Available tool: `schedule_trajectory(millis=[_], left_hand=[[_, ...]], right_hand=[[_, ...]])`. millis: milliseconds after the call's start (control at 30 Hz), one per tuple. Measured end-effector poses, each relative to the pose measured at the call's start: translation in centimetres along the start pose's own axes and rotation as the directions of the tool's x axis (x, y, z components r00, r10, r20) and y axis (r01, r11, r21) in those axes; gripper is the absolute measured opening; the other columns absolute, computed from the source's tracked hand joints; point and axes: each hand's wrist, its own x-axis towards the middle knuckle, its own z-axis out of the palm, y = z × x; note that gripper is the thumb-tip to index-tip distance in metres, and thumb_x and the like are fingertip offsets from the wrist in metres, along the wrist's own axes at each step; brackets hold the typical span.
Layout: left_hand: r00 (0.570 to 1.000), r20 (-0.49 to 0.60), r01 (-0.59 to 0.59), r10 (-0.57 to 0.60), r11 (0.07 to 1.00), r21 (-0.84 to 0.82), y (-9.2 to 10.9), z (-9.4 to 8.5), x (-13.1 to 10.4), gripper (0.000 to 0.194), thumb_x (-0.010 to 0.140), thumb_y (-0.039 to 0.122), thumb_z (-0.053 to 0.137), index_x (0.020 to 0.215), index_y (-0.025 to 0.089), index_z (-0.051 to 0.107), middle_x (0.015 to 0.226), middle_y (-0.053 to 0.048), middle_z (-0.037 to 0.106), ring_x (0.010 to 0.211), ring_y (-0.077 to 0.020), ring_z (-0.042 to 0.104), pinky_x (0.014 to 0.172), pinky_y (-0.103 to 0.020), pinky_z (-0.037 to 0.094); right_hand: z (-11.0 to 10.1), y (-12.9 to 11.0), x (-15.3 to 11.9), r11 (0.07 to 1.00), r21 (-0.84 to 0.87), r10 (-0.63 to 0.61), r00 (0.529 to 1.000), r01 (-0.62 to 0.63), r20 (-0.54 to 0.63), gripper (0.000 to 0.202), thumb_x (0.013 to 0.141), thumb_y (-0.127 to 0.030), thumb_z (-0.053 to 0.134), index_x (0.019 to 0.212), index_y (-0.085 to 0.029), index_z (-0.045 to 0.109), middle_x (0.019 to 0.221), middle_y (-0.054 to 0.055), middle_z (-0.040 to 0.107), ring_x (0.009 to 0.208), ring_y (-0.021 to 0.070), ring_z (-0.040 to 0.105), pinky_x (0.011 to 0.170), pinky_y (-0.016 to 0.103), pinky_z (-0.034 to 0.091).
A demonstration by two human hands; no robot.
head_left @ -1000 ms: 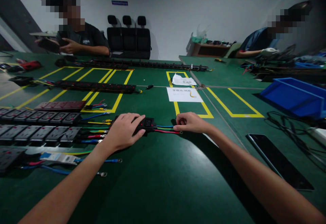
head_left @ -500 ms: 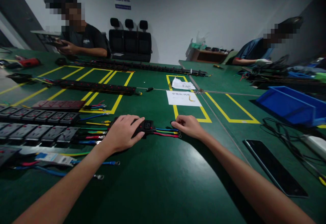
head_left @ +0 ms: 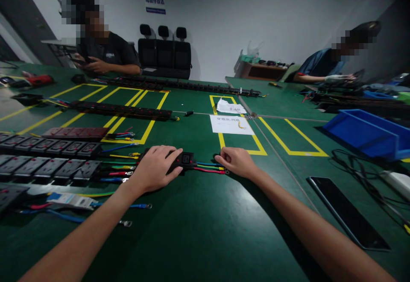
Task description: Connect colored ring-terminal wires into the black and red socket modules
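1. Head view: counter, spanning the frame; smooth, green, faintly glossy. Light work could slide on it, so steadying by hand seems wise.
2. Blue tray, right edge of frame: angular, sloping walls, plastic by its look.
3. Socket block, centre of frame, lying on the counter: dark, rectangular, apparently rigid plastic, recessed outlet on top. Likely best held flat, pressure even, so that pulls from the right do not turn it.
4. Left hand, centre: fingers spread over the block, thumb along its near edge, clasping it.
5. Right hand, right of centre: fingers curled together; whether anything is pinched, cannot tell. A light touch should serve.
6. Leads, between block and right hand: thin, round, blue, green and red, nearly straight. Probably flexible; better taken singly, near the tip, to limit bending.
7. Ring terminal, at the nearest lead's end: small, metallic, round-eyed; should sit untwisted.
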Motion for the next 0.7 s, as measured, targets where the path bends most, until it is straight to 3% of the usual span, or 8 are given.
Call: schedule_trajectory(millis=[700], left_hand=[[1.0, 0.002, 0.014, -0.014, 1.0, -0.015, 0.01, -0.33, 0.12, 0.053, 0.099, 0.044, 0.049, 0.142, 0.014, 0.056, 0.129, -0.016, 0.064, 0.116, -0.0324, 0.059, 0.101, -0.052, 0.046]], right_hand=[[-0.14, -0.28, 0.24, 1.0, 0.005, 0.004, 1.0, -0.004, -0.005, 0.036, 0.098, -0.046, 0.053, 0.074, -0.021, 0.057, 0.069, 0.001, 0.064, 0.059, 0.0134, 0.052, 0.056, 0.028, 0.022]])
